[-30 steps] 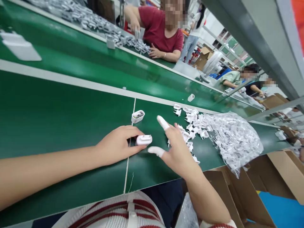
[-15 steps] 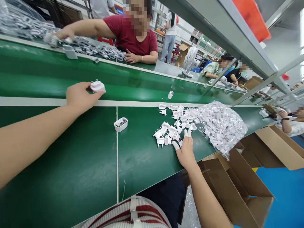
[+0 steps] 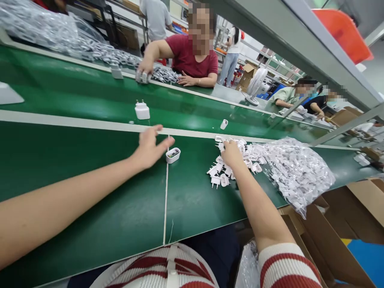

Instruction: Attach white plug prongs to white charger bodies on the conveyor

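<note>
The open white housing (image 3: 173, 155), circuitry visible inside, rests on the green surface (image 3: 195, 204) at the centre of the frame, over the pale seam line. The left hand (image 3: 151, 148) is just beside it, fingers spread and thumb extended. The assembled white charger (image 3: 142, 111) stands above this hand in the frame, prongs up, on the green strip. The right hand (image 3: 231, 153) reaches into the loose white plug caps (image 3: 224, 180), right of centre; its grip cannot be determined. A clear bag (image 3: 298, 172) of similar pieces adjoins them at right. At upper centre, a co-worker in red (image 3: 195, 58) handles grey parts.
</note>
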Demonstrator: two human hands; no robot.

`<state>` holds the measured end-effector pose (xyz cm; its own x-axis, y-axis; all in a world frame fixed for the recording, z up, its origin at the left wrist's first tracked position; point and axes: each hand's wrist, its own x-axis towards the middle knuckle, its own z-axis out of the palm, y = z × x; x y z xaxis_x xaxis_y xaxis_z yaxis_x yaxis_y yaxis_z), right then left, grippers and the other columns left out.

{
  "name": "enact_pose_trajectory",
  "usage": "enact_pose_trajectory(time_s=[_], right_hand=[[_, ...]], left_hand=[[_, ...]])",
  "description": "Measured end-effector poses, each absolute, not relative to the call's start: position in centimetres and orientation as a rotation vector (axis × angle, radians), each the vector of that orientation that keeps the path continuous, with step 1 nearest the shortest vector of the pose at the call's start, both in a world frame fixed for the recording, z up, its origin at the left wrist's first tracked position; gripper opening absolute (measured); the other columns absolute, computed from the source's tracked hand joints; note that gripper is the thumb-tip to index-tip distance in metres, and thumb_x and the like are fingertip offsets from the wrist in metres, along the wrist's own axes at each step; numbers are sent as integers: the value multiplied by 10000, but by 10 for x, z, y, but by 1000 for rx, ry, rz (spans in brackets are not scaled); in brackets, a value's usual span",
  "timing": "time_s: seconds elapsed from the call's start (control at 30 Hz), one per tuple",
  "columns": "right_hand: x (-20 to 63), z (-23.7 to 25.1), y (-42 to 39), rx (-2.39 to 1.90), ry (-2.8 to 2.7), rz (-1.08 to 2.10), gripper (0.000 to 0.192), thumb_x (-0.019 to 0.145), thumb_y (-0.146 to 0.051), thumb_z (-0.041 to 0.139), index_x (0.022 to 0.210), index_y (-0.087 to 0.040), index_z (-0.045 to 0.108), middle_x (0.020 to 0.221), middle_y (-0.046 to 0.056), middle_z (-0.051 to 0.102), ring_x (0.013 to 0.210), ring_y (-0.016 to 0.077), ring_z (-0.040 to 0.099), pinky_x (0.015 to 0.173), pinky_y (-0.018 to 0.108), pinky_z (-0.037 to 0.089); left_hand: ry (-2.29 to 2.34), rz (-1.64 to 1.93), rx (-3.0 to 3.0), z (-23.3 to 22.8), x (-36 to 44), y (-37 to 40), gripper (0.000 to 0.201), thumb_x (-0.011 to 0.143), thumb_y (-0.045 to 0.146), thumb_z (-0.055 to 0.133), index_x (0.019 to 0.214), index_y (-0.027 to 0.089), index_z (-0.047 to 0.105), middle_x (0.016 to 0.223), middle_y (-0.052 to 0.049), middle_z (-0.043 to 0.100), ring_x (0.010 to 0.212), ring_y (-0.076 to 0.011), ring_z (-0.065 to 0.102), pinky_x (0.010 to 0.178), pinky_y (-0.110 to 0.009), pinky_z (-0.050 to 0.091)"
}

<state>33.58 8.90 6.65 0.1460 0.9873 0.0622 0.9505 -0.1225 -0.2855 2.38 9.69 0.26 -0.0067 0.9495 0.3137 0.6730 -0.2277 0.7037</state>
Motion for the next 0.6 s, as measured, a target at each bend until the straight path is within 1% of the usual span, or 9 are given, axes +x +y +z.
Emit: enact_pose_trajectory(time_s=[0.07,0.1,0.13,0.23,0.27,0.37,0.43,0.5,0.6], right_hand=[[334,64,110,-2180,-1826,279,379,767,-43,618,1129,-113,706,1220,203,663,1207,364,603,1051,493,471],[334,65,117,-2169,-1799,317,356,753,-49,645,1097,-108,714,1167,196,685,1185,365,620,1043,496,477],[333,66,120,-2146,-1777,358,339,747,-62,668,1079,-104,718,1115,186,704,1160,364,638,1031,499,487],[324,74,113,-1999,-1750,543,344,798,-154,701,1139,-116,714,1003,141,748,1026,313,709,948,469,551],[318,77,106,-1935,-1759,615,345,836,-207,691,1174,-139,710,999,120,761,978,279,728,913,439,575],[295,84,79,-1638,-1739,975,321,929,-410,635,1170,-221,731,1089,79,776,939,210,750,828,357,615],[278,85,60,-1357,-1564,1304,376,878,-525,700,1107,-233,761,1129,79,772,937,213,742,762,333,616],[264,81,46,-1245,-1449,1387,395,818,-548,773,1046,-226,783,1084,70,779,879,193,722,702,295,594],[251,69,34,-1243,-1389,1314,333,790,-500,821,968,-222,784,1008,51,783,876,197,720,742,319,605]], left_hand=[[1563,939,1930,2,30,73,827,778,671,715,1404,187,476,1375,-137,574,1250,-332,547,1074,-486,473],[1520,876,1914,3,33,64,840,719,652,761,1376,191,513,1345,-136,596,1241,-353,546,1058,-504,480],[1483,833,1896,5,36,58,778,710,611,770,1330,191,561,1303,-134,623,1225,-365,550,1041,-517,484],[1415,822,1863,12,40,45,411,810,474,659,1122,208,688,1135,-101,697,1091,-328,614,947,-474,522],[1377,824,1869,13,41,43,347,836,444,620,1082,216,706,1102,-90,708,1050,-310,628,926,-457,528],[1226,828,1911,11,38,35,396,851,444,606,1167,227,705,1140,-88,712,1086,-310,624,952,-459,520],[1159,841,1925,8,35,32,554,817,498,674,1296,220,655,1232,-105,691,1178,-334,589,1005,-484,500],[1127,842,1922,6,33,31,623,785,551,728,1308,222,650,1247,-105,689,1203,-341,574,1021,-490,493],[1086,846,1909,6,32,34,464,841,566,679,1167,238,722,1115,-78,728,1098,-314,613,959,-461,516]])
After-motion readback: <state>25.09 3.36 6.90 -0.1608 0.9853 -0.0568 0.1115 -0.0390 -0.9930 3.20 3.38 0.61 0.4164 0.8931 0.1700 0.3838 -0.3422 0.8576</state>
